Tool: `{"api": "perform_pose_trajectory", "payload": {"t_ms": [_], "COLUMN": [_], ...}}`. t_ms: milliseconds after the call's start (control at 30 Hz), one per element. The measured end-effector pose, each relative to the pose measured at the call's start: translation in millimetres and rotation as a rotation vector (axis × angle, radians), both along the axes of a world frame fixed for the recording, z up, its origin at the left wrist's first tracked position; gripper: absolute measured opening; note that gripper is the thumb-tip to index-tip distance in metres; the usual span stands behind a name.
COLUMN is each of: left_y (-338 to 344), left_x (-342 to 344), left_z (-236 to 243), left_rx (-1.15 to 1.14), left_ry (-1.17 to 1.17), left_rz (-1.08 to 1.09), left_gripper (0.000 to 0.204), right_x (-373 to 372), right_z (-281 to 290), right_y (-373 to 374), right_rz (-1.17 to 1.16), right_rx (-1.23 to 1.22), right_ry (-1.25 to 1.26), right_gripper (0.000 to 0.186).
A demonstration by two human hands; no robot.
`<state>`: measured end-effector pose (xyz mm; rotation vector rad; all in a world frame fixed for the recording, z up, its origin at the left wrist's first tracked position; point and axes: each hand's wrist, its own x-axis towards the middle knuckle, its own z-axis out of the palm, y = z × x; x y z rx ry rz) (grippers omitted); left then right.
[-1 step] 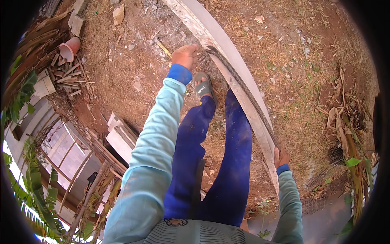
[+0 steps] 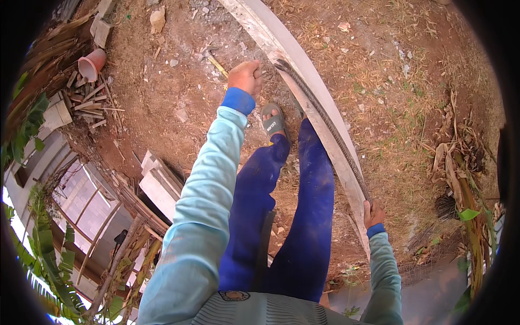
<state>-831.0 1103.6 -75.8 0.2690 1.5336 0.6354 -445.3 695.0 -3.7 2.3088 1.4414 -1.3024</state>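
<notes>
My right hand is closed round the near end of a dark, ribbed crowbar. The bar lies along a long pale wooden plank, which stretches from the far edge down to my right side. Its forked far end rests on the wood's left part. My left hand is curled closed, left of that forked end and apart from it. Whatever its fingers may hold is hidden. Beyond the left hand, a hammer with a yellow handle lies on the ground.
My sandaled foot stands left of the plank. On the left are a pinkish bucket, a pile of wood scraps and stacked boards. Dry banana stalks edge the right side. Stones and dry leaves litter the dirt.
My left hand has drawn slightly left, away from the crowbar's forked end, and its fingers are more curled. My sandaled foot has shifted a little nearer. The right hand keeps its grip.
</notes>
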Motion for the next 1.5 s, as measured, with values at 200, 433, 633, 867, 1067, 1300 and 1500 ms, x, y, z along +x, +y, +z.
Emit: {"api": "perform_pose_trajectory", "payload": {"t_ms": [200,433,633,867,1067,1300,1500], "left_y": [-48,-135,-173,-190,-207,-231,-254], "left_x": [-12,-31,-52,-62,-59,-59,-58], "left_z": [34,86,98,97,92,99,118], "left_rx": [0.062,0.018,-0.060,-0.049,-0.094,-0.072,-0.079], "left_ry": [-0.238,-0.361,-0.434,-0.501,-0.504,-0.500,-0.574], "left_rz": [-0.028,0.141,0.311,0.285,0.340,0.335,0.341], "left_gripper": [0.015,0.034,0.028,0.024,0.017,0.017,0.019], "right_x": [-42,-65,-75,-124,-143,-150,-157], "right_z": [141,245,280,317,326,328,337], "right_y": [2,-40,-15,28,24,3,-8], "right_rz": [-0.288,-0.294,-0.017,0.188,0.146,0.050,-0.049], "right_rx": [-0.126,-0.233,-0.236,-0.242,-0.285,-0.214,-0.246], "right_ry": [0.042,-0.153,-0.329,-0.468,-0.464,-0.263,-0.270], "right_gripper": [0.047,0.052,0.055,0.045,0.045,0.049,0.047]}}
